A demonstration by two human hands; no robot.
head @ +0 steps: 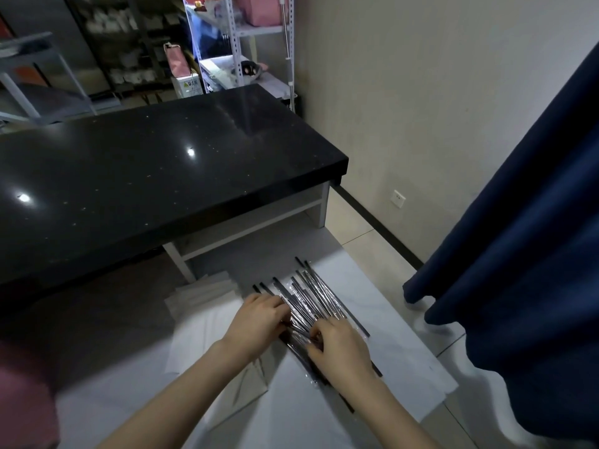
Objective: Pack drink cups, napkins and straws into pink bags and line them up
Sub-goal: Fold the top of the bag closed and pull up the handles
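So both hands are down in the lower middle of the frame, working a pile of straws (311,293): black ones, each in a clear wrapper, fanned out loosely. The pile lies on a white sheet (405,361) that covers most of the bottom of the frame.

The left hand (259,315) rests on the left edge of the pile with its fingers bent down into the wrappers. Honestly can't tell if it's actually gripping any or just pressing on them. The right hand (340,348) sits on the nearer end of the pile, fingers curled in tight and pinching a few straws near their middle.

Just to the left of the straws, touching the sheet, there's a stack of flat white napkins (207,290), a bit skewed.

A shiny black countertop (146,176) fills the left and centre. Way back at the top of the frame, a pink bag (176,61) stands upright beside a white shelving rack (233,43). A dark blue curtain (518,254) hangs down the right side, and there's a wall socket (399,199) low on the wall.
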